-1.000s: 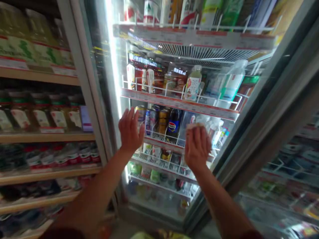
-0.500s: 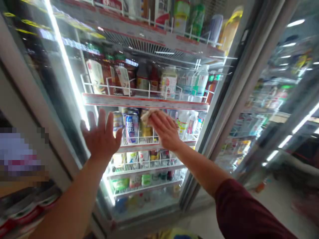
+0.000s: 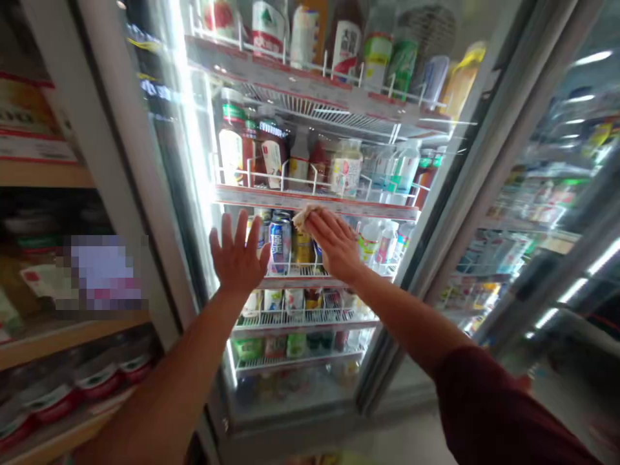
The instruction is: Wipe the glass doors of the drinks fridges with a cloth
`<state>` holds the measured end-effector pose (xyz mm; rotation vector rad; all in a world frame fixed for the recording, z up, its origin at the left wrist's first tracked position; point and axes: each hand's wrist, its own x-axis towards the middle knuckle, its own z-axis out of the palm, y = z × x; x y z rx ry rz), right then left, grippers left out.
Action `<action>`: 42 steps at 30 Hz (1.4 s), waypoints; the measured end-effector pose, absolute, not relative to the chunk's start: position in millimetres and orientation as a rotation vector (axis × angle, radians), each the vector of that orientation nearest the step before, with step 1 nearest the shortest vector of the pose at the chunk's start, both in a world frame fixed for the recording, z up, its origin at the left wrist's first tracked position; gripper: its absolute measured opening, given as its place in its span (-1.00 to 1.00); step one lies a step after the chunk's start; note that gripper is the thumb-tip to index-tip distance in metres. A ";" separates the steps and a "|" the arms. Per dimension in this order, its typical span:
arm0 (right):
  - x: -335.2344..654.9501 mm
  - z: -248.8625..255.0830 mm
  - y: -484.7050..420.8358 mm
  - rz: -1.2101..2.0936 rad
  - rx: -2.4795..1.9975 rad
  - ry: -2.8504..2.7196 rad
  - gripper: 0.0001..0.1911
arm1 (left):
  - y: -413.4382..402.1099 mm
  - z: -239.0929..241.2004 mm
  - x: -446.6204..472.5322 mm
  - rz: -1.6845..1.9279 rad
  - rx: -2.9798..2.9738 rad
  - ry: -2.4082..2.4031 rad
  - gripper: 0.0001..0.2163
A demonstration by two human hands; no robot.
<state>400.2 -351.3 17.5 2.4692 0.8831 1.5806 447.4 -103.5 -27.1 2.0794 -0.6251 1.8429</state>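
Observation:
In the head view, my right hand (image 3: 336,248) presses a crumpled beige cloth (image 3: 307,216) against the glass door (image 3: 290,397) of an upright drinks cooler. Part of the cloth is hidden beneath its fingers. My left hand (image 3: 239,258) is open, palm toward the same glass, fingers spread; whether it touches the pane I cannot tell. Behind the door, between the two hands, stand a blue and silver can (image 3: 279,242) and a gold can (image 3: 303,247). A white shelf edge with price strips (image 3: 271,195) runs just above both hands.
Bottles fill the cooler's upper shelves, such as a white-labelled bottle (image 3: 347,168). A grey door frame (image 3: 465,161) separates this door from another cooler at the right. Wooden shelves (image 3: 43,174) with packed goods stand close on the left.
The view has turned left, so the cooler and both hands appear farther right and more of the wooden shelving shows. The right hand keeps the cloth on the glass.

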 end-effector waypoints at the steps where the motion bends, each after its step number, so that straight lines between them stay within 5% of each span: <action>1: 398.5 11.4 -341.6 1.593 2.481 0.906 -0.21 | -109.1 -25.8 442.9 1.821 2.038 -0.630 -0.34; 9: 386.4 20.0 -326.9 1.610 2.657 1.246 -0.19 | -187.4 -20.9 406.3 1.506 1.746 -1.035 -0.40; 15: 385.3 2.8 -448.1 1.887 2.419 0.337 -0.35 | -176.2 0.0 413.0 1.721 1.888 -0.851 -0.41; 22: 398.3 -29.0 -488.3 1.855 2.218 0.243 -0.42 | -155.3 31.3 422.0 1.815 1.903 -0.488 -0.37; 28: 395.0 -27.0 -485.2 1.899 2.190 0.290 -0.41 | -141.0 6.9 432.1 1.929 2.221 -1.187 -0.43; 35: 399.8 -37.8 -478.5 1.975 2.217 0.173 -0.42 | -115.6 67.0 431.6 1.923 2.075 -0.460 -0.36; 40: 399.5 -47.8 -481.3 1.957 2.263 0.168 -0.41 | -124.1 62.6 429.7 1.762 2.378 -1.439 -0.50; 42: 398.8 -51.1 -483.3 1.952 2.264 0.198 -0.39 | -118.2 86.4 427.6 1.793 2.380 -1.340 -0.50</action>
